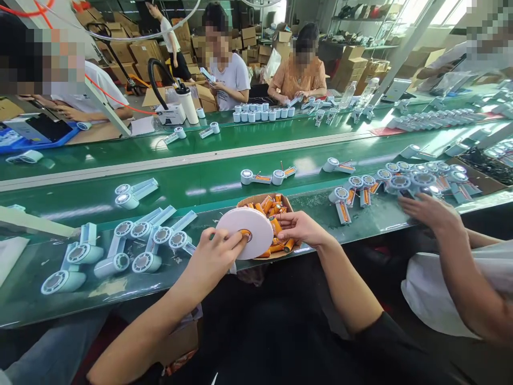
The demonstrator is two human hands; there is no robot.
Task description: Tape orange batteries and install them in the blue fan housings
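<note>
My left hand (214, 256) grips a large white roll of tape (248, 227) by its lower left edge, with a finger at its orange core. My right hand (300, 227) sits just right of the roll, fingers pinched together over a cardboard box (280, 199) of orange cylindrical batteries (267, 204); what the fingers hold is too small to make out. Both hands hover at the near edge of a green conveyor table (200, 187).
Several white handheld fan shells (120, 251) lie to my left, and more fan parts with orange batteries (401, 182) lie to the right. A neighbour's hand (428, 211) reaches in from the right. Other people sit across the belt, near a white machine (176, 109).
</note>
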